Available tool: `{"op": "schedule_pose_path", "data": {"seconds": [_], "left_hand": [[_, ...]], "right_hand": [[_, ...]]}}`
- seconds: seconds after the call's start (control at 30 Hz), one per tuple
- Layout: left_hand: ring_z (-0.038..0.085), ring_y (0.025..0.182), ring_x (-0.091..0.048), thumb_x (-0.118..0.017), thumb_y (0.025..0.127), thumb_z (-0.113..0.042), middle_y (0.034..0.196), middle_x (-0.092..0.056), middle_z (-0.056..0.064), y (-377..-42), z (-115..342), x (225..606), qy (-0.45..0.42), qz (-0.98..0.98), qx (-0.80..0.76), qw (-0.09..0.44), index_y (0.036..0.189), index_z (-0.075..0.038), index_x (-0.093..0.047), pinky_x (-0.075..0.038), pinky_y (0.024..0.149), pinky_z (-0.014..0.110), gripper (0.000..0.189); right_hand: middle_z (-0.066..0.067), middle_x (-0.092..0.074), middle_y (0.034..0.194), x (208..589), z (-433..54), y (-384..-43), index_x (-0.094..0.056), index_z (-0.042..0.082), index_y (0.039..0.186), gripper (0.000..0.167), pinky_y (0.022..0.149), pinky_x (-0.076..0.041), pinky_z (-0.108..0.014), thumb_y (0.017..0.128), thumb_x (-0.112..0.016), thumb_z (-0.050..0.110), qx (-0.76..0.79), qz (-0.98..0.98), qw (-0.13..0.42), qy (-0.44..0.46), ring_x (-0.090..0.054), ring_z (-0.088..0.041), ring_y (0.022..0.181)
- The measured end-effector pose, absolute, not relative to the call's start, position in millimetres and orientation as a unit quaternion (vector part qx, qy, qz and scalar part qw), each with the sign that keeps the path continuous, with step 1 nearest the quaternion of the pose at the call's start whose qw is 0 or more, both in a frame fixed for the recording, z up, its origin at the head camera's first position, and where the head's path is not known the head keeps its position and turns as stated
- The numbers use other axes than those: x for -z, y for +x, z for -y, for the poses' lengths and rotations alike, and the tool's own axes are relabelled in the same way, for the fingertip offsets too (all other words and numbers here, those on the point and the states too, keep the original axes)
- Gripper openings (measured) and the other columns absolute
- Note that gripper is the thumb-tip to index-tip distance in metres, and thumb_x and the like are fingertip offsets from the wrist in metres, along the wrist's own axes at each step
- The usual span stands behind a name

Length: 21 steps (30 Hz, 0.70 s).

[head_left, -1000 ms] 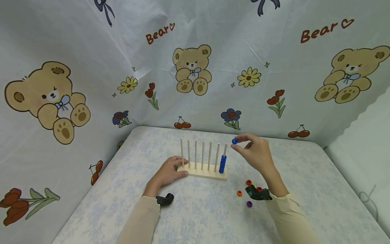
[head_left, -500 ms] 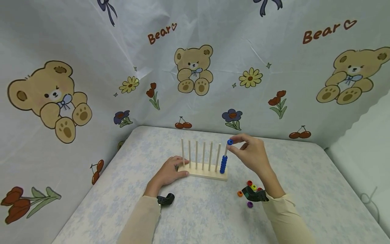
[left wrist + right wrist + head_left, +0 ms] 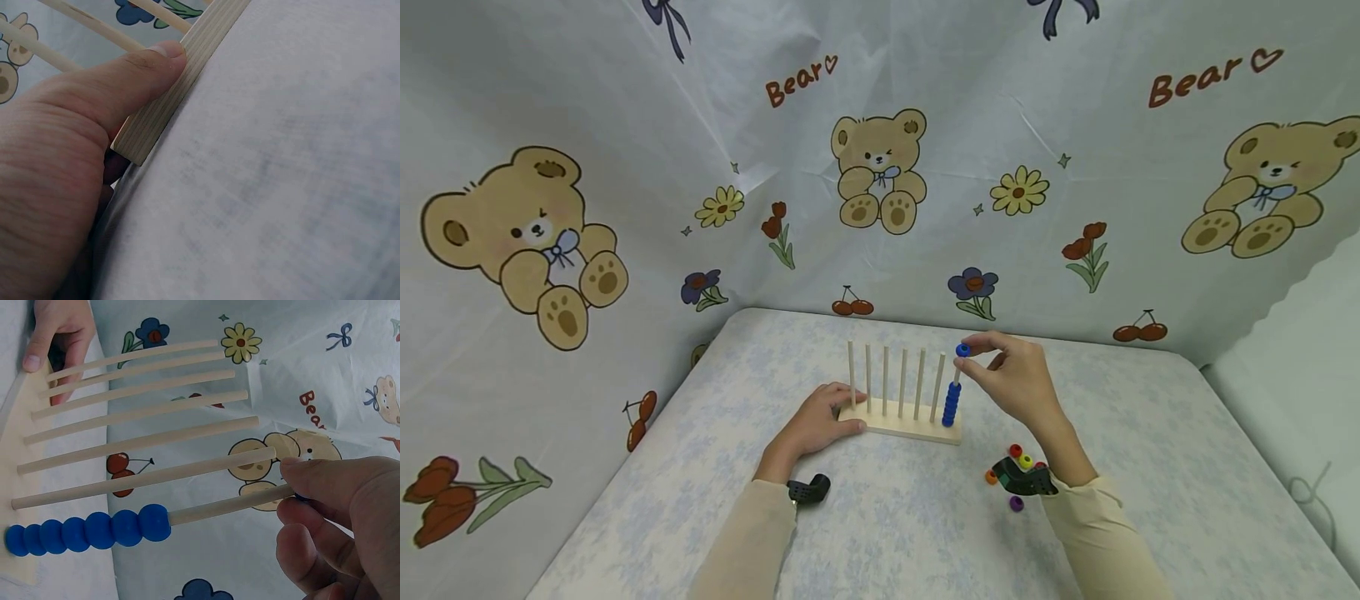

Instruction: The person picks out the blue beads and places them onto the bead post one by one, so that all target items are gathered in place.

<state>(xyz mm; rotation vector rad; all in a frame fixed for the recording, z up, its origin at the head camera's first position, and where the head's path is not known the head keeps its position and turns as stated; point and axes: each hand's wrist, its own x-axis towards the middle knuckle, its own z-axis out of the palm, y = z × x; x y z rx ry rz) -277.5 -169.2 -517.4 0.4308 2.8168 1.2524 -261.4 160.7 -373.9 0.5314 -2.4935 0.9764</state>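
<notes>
A wooden bead stand (image 3: 910,426) with a row of upright pegs stands on the table. My left hand (image 3: 816,423) grips the left end of its base, the thumb along the front edge in the left wrist view and the other fingers behind. Several blue beads (image 3: 100,529) are stacked at the foot of the rightmost peg. Between thumb and index finger, my right hand (image 3: 1018,375) pinches another blue bead (image 3: 963,350) at that peg's top end. In the right wrist view the fingers mostly hide this bead. The other pegs carry no beads.
Loose beads lie near the right forearm: a red bead (image 3: 1016,450), a yellow bead (image 3: 1026,461), an orange bead (image 3: 991,477) and a purple bead (image 3: 1017,503), plus another red one partly covered by the wrist camera (image 3: 1026,479). A bear-print sheet (image 3: 805,250) hangs behind the table.
My right hand has moved left with the blue bead, from beside the rightmost peg to its top. The left hand keeps its grip on the base.
</notes>
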Motion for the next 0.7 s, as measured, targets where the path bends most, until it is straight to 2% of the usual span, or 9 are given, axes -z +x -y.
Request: {"op": "schedule_pose_path", "data": {"seconds": [0.5,0.7], "left_hand": [[0.019,0.136,-0.045,-0.08,0.083,-0.047,0.135,-0.056,-0.014,-276.8,169.4,516.4,0.145,-0.903,-0.404,0.009,0.125,-0.046,-0.066,-0.038,0.113,0.052,0.044],[0.017,0.135,-0.045,-0.08,0.083,-0.048,0.135,-0.055,-0.017,-278.3,169.8,518.3,0.143,-0.905,-0.401,0.011,0.124,-0.049,-0.064,-0.038,0.114,0.05,0.044]], "right_hand": [[-0.002,-0.077,0.093,378.9,-159.3,-262.0,-0.077,0.016,0.109,0.025,0.054,-0.049,-0.025,0.089,-0.078,0.03,-0.34,0.898,0.206,0.188,-0.059,-0.012,0.064],[-0.002,-0.077,0.094,381.4,-159.2,-262.2,-0.077,0.016,0.109,0.025,0.054,-0.049,-0.025,0.089,-0.078,0.031,-0.34,0.899,0.202,0.187,-0.059,-0.012,0.064]]}}
